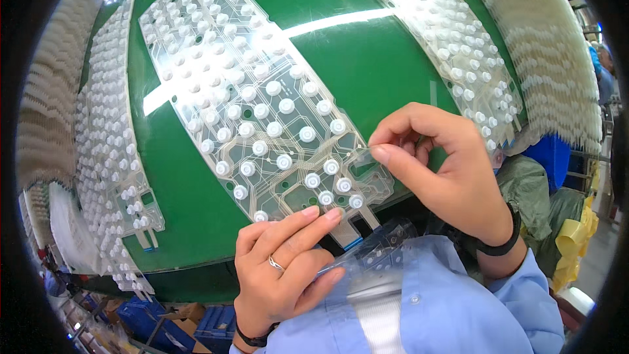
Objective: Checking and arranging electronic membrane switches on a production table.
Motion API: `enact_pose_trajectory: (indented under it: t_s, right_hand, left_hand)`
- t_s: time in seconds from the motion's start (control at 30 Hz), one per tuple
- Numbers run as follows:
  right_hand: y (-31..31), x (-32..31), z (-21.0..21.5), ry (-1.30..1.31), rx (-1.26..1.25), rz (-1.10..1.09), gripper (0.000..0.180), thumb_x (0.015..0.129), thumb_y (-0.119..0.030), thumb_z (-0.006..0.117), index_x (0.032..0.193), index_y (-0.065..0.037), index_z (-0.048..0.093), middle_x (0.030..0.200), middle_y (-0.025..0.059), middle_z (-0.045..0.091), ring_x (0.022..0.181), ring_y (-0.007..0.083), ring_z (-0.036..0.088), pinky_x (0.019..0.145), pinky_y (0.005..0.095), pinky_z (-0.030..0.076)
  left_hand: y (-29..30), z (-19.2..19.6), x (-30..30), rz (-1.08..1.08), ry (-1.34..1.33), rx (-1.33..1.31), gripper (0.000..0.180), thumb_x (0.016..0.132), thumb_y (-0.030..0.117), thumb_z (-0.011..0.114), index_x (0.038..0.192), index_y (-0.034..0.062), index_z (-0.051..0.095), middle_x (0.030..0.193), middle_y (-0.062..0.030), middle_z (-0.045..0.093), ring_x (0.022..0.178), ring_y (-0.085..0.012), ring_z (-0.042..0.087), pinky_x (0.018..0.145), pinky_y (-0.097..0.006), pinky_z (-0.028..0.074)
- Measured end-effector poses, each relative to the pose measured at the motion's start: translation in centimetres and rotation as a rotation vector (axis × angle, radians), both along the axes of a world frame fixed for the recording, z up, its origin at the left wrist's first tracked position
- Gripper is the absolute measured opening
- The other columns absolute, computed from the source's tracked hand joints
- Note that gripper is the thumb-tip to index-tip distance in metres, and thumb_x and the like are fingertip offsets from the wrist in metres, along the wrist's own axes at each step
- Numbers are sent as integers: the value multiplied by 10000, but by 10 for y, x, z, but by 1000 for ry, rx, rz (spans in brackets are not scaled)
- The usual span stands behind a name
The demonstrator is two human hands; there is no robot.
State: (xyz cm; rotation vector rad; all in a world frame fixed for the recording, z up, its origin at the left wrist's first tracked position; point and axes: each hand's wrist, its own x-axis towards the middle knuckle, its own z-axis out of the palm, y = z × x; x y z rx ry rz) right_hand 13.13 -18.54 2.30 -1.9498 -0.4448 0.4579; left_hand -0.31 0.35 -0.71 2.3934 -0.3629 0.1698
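A clear keyboard membrane sheet [268, 130] with silvery traces and rows of white rubber domes lies slantwise across the green tabletop in front of me. Two fingertips of my left hand [282, 265], which wears a ring, rest on its near edge. The fingers are stretched out and grip nothing. At the sheet's right edge, thumb and index finger of my right hand [439, 167] are pinched together. Anything between those tips is too small and see-through to name. Two narrow connector tails with blue ends [352, 244] stick out from the sheet's near edge toward my body.
More domed membrane sheets lie in a left stack [108, 124] and a right stack [445, 33]. Tall piles of pale sheets stand at the far left [52, 85] and far right [544, 46]. Blue bins [147, 321] sit below the green table [190, 223]; green and yellow bags hang at right.
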Motion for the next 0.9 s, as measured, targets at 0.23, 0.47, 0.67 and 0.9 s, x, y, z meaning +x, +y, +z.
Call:
enact_pose_trajectory:
  t_s: [0.23, 0.47, 0.67, 0.9]
  right_hand:
    - [12, 2, -3, -50, -158, 2, 31, 827, -4, 666, 856, -14, 661, 750, -42, 589, 584, -3, 407, 503, 175, 294]
    - [12, 3, -1, -50, -174, 23, 41, 814, -5, 674, 854, -11, 666, 752, -26, 602, 573, 14, 420, 502, 184, 302]
    - [13, 4, -1, -56, -194, 18, 41, 814, -8, 675, 854, -14, 668, 752, -26, 605, 569, 13, 422, 503, 183, 307]
    - [16, 2, -4, -115, -189, 4, 40, 806, 3, 669, 830, -23, 649, 735, -32, 588, 577, 19, 416, 502, 184, 304]
  left_hand:
    - [3, 2, 0, -1, 12, 25, 207, 762, 287, 727, 710, 168, 566, 1152, -7, 694, 1074, -167, 628, 819, -287, 385]
    - [4, 2, 0, 0, 9, 28, 224, 759, 291, 730, 695, 170, 552, 1139, 3, 699, 1072, -154, 626, 799, -267, 394]
    - [5, -5, -1, -21, -25, 23, 233, 823, 353, 659, 704, 166, 586, 1122, -32, 703, 1059, -206, 622, 778, -324, 383]
    - [4, -5, -1, -18, -34, 15, 235, 814, 356, 666, 705, 163, 588, 1113, -33, 706, 1059, -207, 622, 781, -321, 381]
